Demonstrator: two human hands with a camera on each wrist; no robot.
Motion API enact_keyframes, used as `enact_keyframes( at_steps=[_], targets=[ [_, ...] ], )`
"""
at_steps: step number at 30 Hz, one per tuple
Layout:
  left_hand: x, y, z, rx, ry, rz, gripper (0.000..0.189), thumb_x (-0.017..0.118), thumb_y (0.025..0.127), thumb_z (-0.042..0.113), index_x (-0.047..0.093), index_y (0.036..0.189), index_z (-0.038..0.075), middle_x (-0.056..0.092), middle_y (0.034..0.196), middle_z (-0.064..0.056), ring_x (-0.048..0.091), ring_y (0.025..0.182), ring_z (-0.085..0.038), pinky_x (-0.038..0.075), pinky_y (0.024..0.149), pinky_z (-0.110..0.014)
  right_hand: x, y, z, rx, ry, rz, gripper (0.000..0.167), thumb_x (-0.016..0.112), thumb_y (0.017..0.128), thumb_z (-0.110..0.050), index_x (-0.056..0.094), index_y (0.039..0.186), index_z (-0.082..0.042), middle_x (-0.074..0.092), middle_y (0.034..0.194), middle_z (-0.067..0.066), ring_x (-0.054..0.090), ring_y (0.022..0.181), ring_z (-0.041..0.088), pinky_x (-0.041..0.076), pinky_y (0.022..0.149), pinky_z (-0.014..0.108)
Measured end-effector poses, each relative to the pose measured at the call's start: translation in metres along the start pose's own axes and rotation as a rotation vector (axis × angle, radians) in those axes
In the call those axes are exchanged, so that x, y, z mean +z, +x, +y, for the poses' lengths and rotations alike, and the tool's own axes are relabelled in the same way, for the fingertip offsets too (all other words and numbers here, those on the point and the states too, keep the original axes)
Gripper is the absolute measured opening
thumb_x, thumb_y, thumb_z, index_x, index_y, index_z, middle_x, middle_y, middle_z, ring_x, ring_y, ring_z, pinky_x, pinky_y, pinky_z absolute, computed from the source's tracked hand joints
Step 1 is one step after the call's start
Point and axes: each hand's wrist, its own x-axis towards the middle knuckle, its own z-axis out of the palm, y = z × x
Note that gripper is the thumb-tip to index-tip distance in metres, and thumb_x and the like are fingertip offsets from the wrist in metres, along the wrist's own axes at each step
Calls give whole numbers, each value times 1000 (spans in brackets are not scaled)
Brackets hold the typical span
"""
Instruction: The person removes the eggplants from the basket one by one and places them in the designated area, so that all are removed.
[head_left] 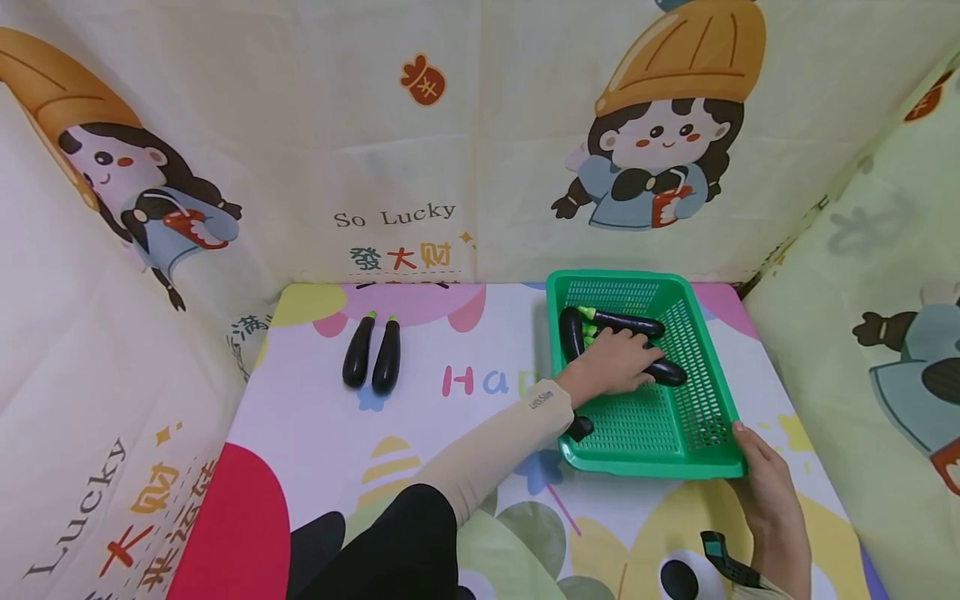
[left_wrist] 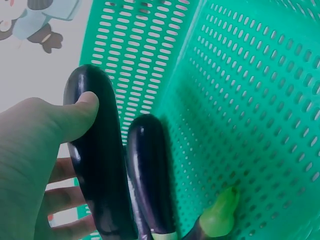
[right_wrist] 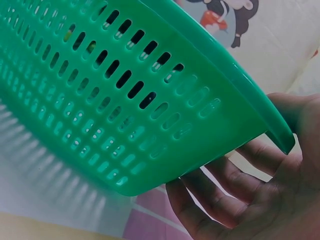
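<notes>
Green perforated basket (head_left: 652,467) stands on the bench (head_left: 300,408), eggplants (head_left: 626,323) toward its far and left sides, floor (head_left: 637,425) exposed nearer. Left hand (head_left: 611,362) grips one eggplant (head_left: 669,372) inside; right hand (head_left: 768,483) holds the near right corner. Two loose eggplants (head_left: 387,358) lie well left.

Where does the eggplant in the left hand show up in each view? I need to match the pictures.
Head: right of centre, the eggplant sticks out rightward from the left hand, above the basket floor.
Left wrist: left of centre, gripped, its lower end cut off by the frame.
Right wrist: cannot be picked out; dark patches show through the basket wall.
Shared landmark: the green basket.
</notes>
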Motion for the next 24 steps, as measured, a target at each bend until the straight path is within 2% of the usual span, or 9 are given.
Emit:
enact_keyframes(
  at_steps=[7,13,17,24],
  targets=[
    [-9,-3,-5,-21,-39,34,54,37,108,59,44,157,37,55,155,6,55,140,-15,50,110,-36,0,0,-1,-3,5,-3,36,45,112,-28,78,100,-35,74,98,-16,70,84,1,57,76,18],
    [-20,-7,-11,-31,-26,111,55,37,107,62,48,154,35,59,151,7,59,136,-14,52,107,-33,0,0,0,4,16,-2,36,44,112,-28,78,99,-34,75,97,-15,70,82,3,57,75,19],
    [-30,-13,-15,-44,-30,153,55,39,107,62,50,152,34,62,145,7,62,130,-13,54,101,-33,0,-1,0,1,3,2,35,45,112,-29,78,99,-35,75,96,-15,71,81,3,57,75,19],
    [-42,-25,-24,-80,-11,196,55,38,107,61,48,154,33,61,147,5,62,131,-15,56,100,-35,1,-1,-1,12,4,6,36,45,112,-30,78,98,-35,75,95,-15,71,80,3,57,74,19]
  ],
)
